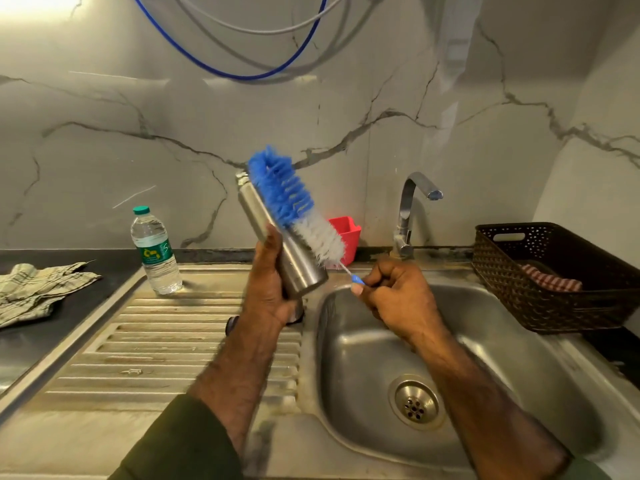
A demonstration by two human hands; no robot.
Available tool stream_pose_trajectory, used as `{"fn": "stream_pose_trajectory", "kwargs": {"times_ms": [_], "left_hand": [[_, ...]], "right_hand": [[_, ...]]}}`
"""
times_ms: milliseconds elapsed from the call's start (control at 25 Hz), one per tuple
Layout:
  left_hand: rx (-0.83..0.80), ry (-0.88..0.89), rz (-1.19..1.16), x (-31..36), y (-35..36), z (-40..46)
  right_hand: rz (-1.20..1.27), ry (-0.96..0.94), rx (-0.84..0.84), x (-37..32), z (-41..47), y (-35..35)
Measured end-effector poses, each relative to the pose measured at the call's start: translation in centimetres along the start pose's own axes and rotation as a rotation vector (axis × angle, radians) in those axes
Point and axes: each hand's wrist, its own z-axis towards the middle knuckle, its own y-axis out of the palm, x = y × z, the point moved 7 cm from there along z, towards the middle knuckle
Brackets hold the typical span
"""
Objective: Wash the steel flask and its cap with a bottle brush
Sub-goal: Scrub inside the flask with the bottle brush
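My left hand (268,282) grips the steel flask (256,209) around its lower body, holding it tilted with its open neck up and to the left, above the edge between drainboard and sink. My right hand (394,292) pinches the blue handle of the bottle brush (294,206). The brush's blue and white bristles lie along the flask's outer right side, from the neck down toward the base. A dark round object (231,325), possibly the cap, shows partly on the drainboard behind my left wrist.
A steel sink basin (502,341) with its drain (415,403) lies below my right hand, with the tap (412,209) behind it and shut off. A plastic water bottle (156,251) stands on the drainboard (156,341). Other items: a cloth (38,289) at left, a red tub (346,237), and a brown basket (554,275).
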Motion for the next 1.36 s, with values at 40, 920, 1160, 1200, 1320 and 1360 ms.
{"fn": "stream_pose_trajectory", "kwargs": {"times_ms": [40, 920, 1160, 1200, 1320, 1360], "left_hand": [[0.024, 0.033, -0.079, 1.0, -0.7, 0.2], [-0.008, -0.067, -0.376, 0.9, 5.3, 3.8], [-0.095, -0.121, -0.211, 0.4, 7.2, 2.1], [-0.108, -0.097, -0.194, 0.8, 7.3, 2.1], [-0.146, -0.033, -0.170, 1.6, 8.7, 1.9], [-0.132, -0.049, -0.141, 1.3, 9.0, 1.6]], "right_hand": [[-0.035, 0.064, -0.082, 0.6, -0.3, -0.1], [0.121, -0.310, 0.085, 1.5, -0.3, 0.0], [-0.092, -0.507, 0.112, 1.5, -0.3, 0.1], [-0.082, -0.508, 0.143, 1.5, -0.2, -0.5], [-0.039, -0.549, 0.239, 0.8, -0.2, -1.4], [-0.033, -0.572, 0.242, 0.5, -0.2, -1.2]]}}
